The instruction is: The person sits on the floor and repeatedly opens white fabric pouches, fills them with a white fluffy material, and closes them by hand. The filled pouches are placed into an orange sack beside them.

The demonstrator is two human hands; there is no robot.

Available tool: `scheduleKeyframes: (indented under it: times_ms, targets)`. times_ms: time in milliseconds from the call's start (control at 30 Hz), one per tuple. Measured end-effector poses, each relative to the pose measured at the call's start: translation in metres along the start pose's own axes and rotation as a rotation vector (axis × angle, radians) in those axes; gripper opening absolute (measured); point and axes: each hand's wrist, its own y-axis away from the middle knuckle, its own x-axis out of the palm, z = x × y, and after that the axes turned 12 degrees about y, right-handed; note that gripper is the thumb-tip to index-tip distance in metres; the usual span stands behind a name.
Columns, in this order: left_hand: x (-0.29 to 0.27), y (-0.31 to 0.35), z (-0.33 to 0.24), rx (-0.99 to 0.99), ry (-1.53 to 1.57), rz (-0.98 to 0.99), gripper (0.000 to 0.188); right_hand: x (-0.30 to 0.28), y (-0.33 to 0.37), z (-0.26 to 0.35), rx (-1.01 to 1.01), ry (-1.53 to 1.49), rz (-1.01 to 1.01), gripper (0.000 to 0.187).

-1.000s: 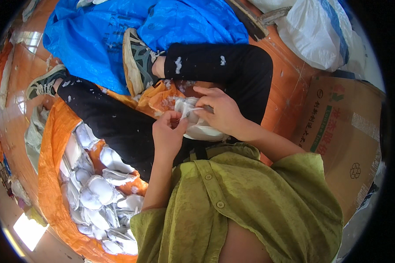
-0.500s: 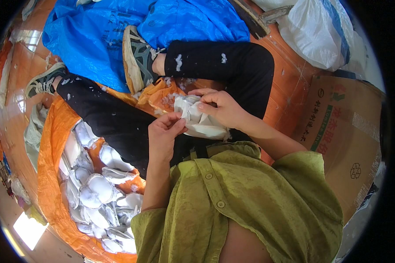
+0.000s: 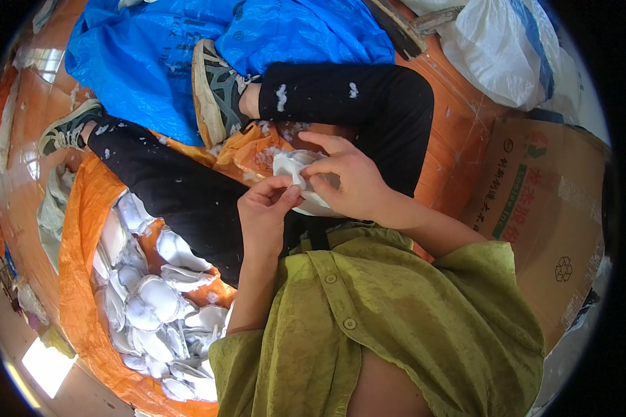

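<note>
a person sat on the floor with legs out in front, wearing a green shirt (image 3: 396,326) and black trousers (image 3: 181,194). both hands were up over the lap, and between them was a small white padded cup (image 3: 295,170), round and puffy like a little bowl.

the right hand (image 3: 351,181) was curled over the top and side of the cup, fingers closed on it, so its grip was holding the cup. the left hand (image 3: 264,208) sat just under and beside it, and its thumb and first finger were pinched shut on the near edge of the cup. so both hands were gripping the same cup, one at each side.

the cup looked very light and soft. it would bend and squash easily, and it did not look like it would break. it did not look slippery, more fuzzy. the best place to hold it seemed to be the thin rim, with a pinch, because the round middle would just dent in.

down to the person's left was an orange bag (image 3: 83,278), open at the top and full of more white cups (image 3: 153,306) piled on each other. bits of white fluff stuck to the trousers. a blue sheet (image 3: 153,55) lay past the shoes. on the right stood a brown cardboard box (image 3: 542,222), and a white sack (image 3: 501,48) was behind it.
</note>
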Motion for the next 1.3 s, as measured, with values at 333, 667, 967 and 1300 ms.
scheduleKeyframes:
  times_ms: [333, 667, 967, 1300]
  targets:
    - [0.001, 0.000, 0.005, -0.020, 0.035, 0.028, 0.009, 0.003, -0.006, -0.010, 0.070, -0.323, 0.162, 0.010]
    - [0.003, 0.000, 0.005, -0.042, 0.070, 0.052, 0.007, 0.006, -0.008, -0.018, 0.078, -0.373, 0.230, 0.007]
    - [0.019, 0.007, -0.005, -0.113, -0.212, 0.021, 0.012, 0.011, -0.006, -0.019, -0.004, -0.294, 0.157, 0.007]
    - [0.027, 0.008, -0.010, -0.060, -0.427, -0.012, 0.020, 0.008, -0.008, -0.013, -0.016, -0.242, 0.130, 0.006]
